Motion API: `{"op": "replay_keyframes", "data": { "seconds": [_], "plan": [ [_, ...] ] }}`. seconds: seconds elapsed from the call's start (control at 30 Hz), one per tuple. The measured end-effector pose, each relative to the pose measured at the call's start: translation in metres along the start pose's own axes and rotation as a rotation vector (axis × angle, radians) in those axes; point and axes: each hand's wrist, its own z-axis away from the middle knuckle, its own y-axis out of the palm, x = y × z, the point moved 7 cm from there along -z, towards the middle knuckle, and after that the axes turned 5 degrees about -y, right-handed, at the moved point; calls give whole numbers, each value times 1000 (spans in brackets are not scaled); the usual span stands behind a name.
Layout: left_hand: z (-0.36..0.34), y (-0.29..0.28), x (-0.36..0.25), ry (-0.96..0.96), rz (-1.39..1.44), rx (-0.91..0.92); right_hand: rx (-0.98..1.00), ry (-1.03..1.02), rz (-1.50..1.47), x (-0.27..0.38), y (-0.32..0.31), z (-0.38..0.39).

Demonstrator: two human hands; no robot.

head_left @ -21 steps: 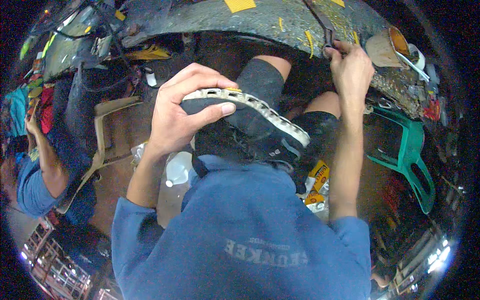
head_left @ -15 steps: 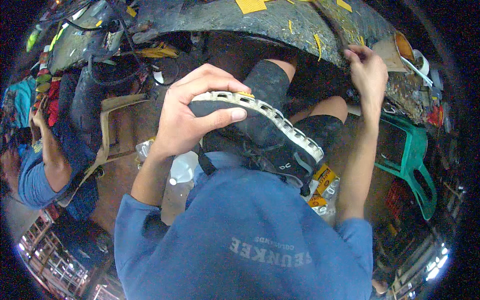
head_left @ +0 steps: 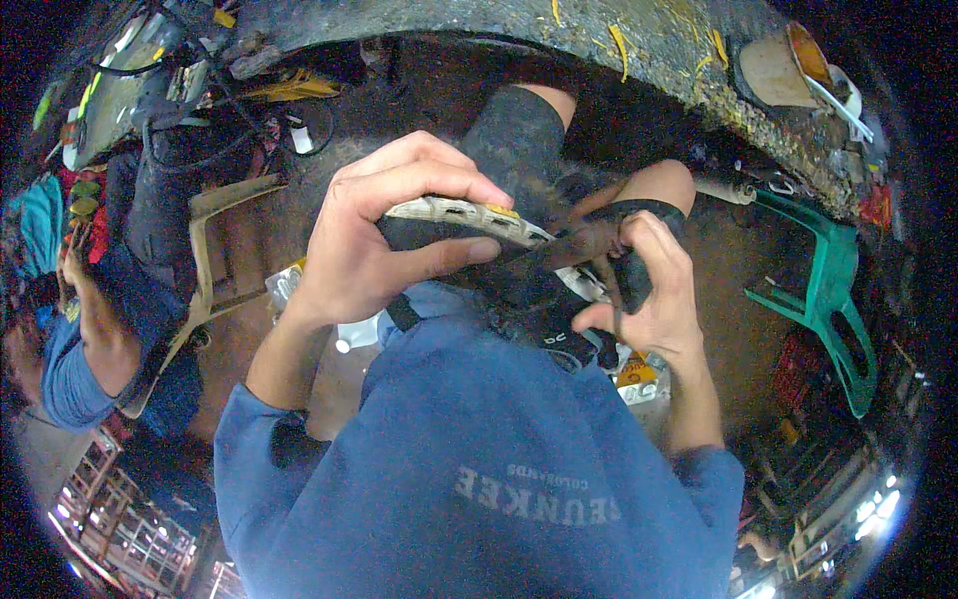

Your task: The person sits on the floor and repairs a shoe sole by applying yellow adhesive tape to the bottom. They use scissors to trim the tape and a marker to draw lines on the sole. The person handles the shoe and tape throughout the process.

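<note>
My left hand (head_left: 374,225) is closed around one end of a dark shoe (head_left: 434,233), fingers over its pale segmented sole and thumb on the dark side. A small yellow piece (head_left: 504,211) shows on the sole by my fingertips. Near the shoe's other end, my right hand (head_left: 664,295) is curled with a dark brown strip (head_left: 579,248) at its fingers. That strip crosses in front of the shoe and is blurred. Whether it wraps around the shoe I cannot tell. The shoe lies above my lap, its far part mostly covered by the strip and my right hand.
Ahead stands a worn workbench (head_left: 479,22) with yellow scraps (head_left: 619,50) and a stained container (head_left: 773,72). A green plastic chair (head_left: 833,290) is at right, a beige chair (head_left: 205,250) at left. Another person (head_left: 95,349) sits at far left. A whitish jug (head_left: 357,334) is beside me.
My right hand has come down from the bench edge to the shoe, bringing the brown strip. The left hand keeps its hold on the shoe. The view has shifted slightly.
</note>
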Motion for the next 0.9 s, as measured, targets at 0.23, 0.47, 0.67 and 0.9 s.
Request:
{"op": "replay_keyframes", "data": {
  "seconds": [0.23, 0.47, 0.67, 0.9],
  "plan": [
    [1, 6, -7, -39, -40, -1, -52, -135, 115, 18, -3, -10],
    [2, 6, -16, 31, -87, 38, -20, -161, 150, 25, -4, -16],
    [4, 7, -13, 68, -47, 35, 10, -230, 163, 30, -10, -23],
    [8, 9, -13, 28, -45, 17, 23, -248, 270, 40, -15, -22]
  ]
}}
